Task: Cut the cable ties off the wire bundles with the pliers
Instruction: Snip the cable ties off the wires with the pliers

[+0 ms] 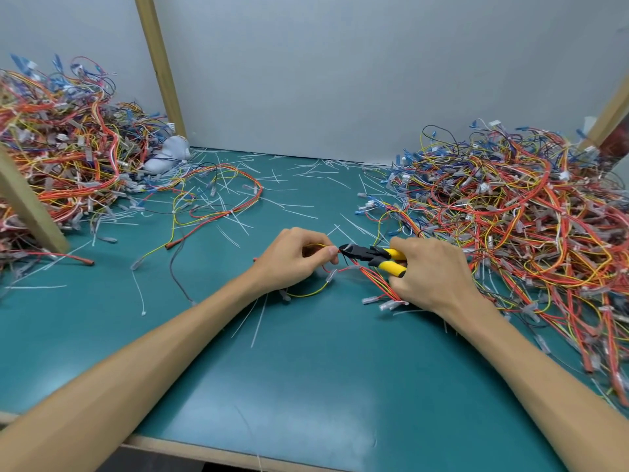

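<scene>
Teal-green bench mat (306,369) under me, grey wall (340,80) behind, cut white cable-tie strips (258,321) scattered all over. Mid-bench, my left hand (292,258) pinches a thin bundle of red and yellow wires (371,279), fingers curled. My right hand (429,270) is wrapped round the yellow-handled, black-nosed pliers (371,255), nose at the wires just beside my left thumb. A big tangled heap of coloured wires (68,148) sits far left, a second heap (527,216) on the right.
</scene>
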